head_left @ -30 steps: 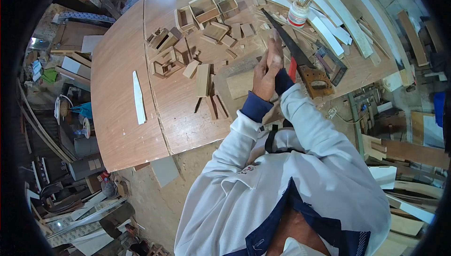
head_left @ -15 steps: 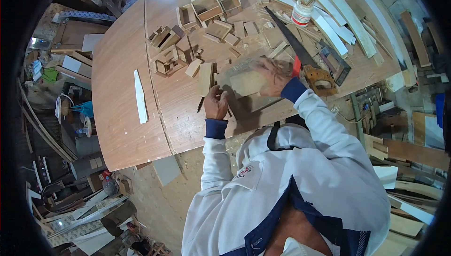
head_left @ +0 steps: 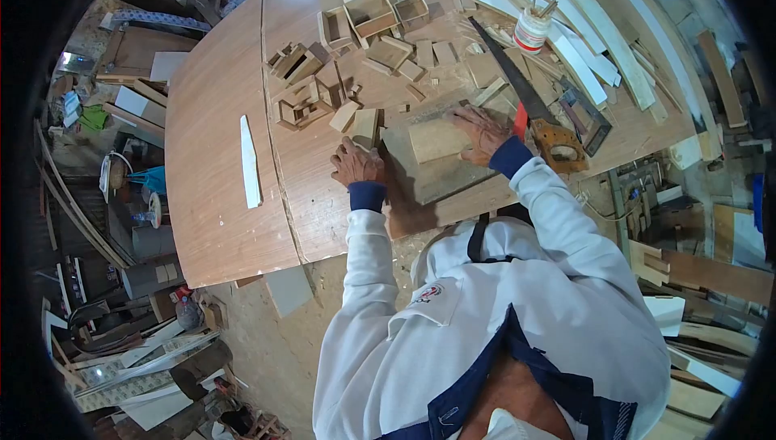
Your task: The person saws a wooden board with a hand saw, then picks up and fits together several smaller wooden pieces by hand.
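Observation:
My right hand [head_left: 482,134] grips the right end of a pale flat wooden piece [head_left: 434,142], fingers spread across its top and thumb by its near edge. Under that piece lies a grey, rough-looking board [head_left: 440,185], close to the table's front edge. Left of the board, my left hand [head_left: 356,163] rests palm down with its fingers apart. Its fingertips are right at the near end of a small wooden block [head_left: 367,126]. Another small wood piece [head_left: 344,116] leans beside that block.
Small open wooden boxes [head_left: 370,16] and block assemblies [head_left: 305,105] stand farther back on the table [head_left: 218,157]. A handsaw [head_left: 558,145], a white tub [head_left: 531,32] holding sticks and a try square [head_left: 594,129] lie right. A white strip [head_left: 250,161] lies left; long boards [head_left: 606,36] line the back.
My left hand has shifted left and opened out from the small block's end. My right hand, blurred earlier, now shows sharply on the wooden piece. The view has shifted slightly.

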The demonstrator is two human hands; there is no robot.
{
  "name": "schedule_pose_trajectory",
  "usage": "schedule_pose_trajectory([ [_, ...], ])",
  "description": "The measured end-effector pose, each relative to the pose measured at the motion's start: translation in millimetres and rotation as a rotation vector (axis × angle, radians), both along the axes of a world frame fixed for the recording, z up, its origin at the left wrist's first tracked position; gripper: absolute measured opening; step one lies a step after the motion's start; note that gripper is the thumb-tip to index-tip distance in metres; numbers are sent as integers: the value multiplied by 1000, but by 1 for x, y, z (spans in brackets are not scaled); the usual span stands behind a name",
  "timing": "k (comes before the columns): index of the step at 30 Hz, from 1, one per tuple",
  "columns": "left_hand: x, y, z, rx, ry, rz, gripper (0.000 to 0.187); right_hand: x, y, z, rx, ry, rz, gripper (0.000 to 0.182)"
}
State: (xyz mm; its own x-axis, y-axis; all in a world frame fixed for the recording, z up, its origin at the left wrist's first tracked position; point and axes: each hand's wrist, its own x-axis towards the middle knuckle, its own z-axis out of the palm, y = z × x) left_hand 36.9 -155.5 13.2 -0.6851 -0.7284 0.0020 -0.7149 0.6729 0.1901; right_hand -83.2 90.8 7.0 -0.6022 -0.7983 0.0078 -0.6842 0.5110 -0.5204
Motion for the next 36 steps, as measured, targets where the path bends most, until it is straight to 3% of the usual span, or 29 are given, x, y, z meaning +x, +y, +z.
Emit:
schedule_pose_trajectory([
  [3, -4, -15, -14, 2, -63, -21, 61, 4, -2, 2, 32, -20, 8, 80],
  [9, 3, -29, -20, 3, 56, -34, 57, 6, 0, -1, 24, -46, 8, 84],
  [11, 8, -40, -26, 256, 251, -344, 40, 6, 1, -5, 29, -50, 11, 87],
  [12, 6, -38, -21, 559, 341, -378, 31, 7, -1, -3, 44, -96, -31, 93],
  [13, 4, -35, -17, 562, 340, -376, 31, 7, -1, 0, 59, -141, -73, 99],
  [15, -2, -26, -5, 948, 431, -577, 36, 6, 0, 7, 22, -156, -74, 103],
  [16, -7, -19, 13, 926, 331, -638, 39, 5, 1, 9, -17, -170, -78, 106],
  [26, -38, 1, 39, 841, 197, -769, 43, 9, 4, 7, -181, -211, -127, 117],
  [28, -38, 0, 34, 925, 172, -697, 51, 8, 4, 10, -164, -247, -112, 119],
  [31, -42, -2, 26, 1059, 186, -615, 47, 7, 5, 4, -189, -208, -106, 119],
  [35, -36, 4, 26, 1100, 280, -699, 40, 7, 6, -1, -207, -229, -104, 120],
  [36, -40, -1, 17, 853, 265, -805, 40, 7, 6, -5, -240, -243, -109, 121],
])
